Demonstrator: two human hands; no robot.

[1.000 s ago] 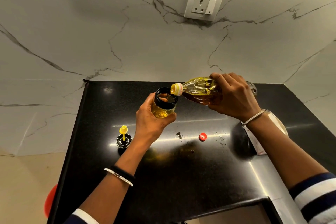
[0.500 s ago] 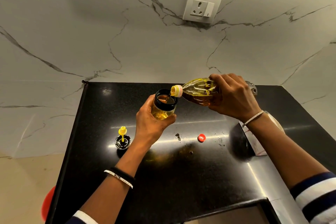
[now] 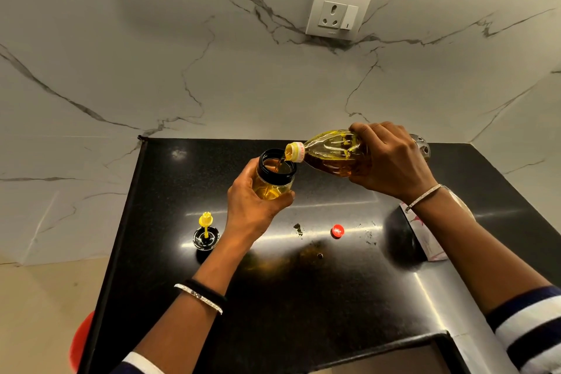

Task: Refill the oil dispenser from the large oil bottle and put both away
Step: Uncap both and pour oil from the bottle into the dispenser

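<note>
**Inspector A:** One view, head camera. The right hand (image 3: 391, 161) is wrapping its fingers round the tilted oil bottle (image 3: 331, 153); oil is running into the open dispenser (image 3: 274, 177), which the left hand (image 3: 252, 205) is clasping above the black counter (image 3: 303, 297).

**Inspector B:** Risk?

**Inspector A:** The bottle's neck is sitting at the rim's edge; any wobble is likely spilling oil. The dispenser's cap (image 3: 206, 235) and red cap (image 3: 337, 231) are lying apart.

1 head-worn wide-angle view looks forward and down from close above the black countertop (image 3: 303, 297), facing the marble wall (image 3: 151, 55) and its socket (image 3: 337, 12).
</note>
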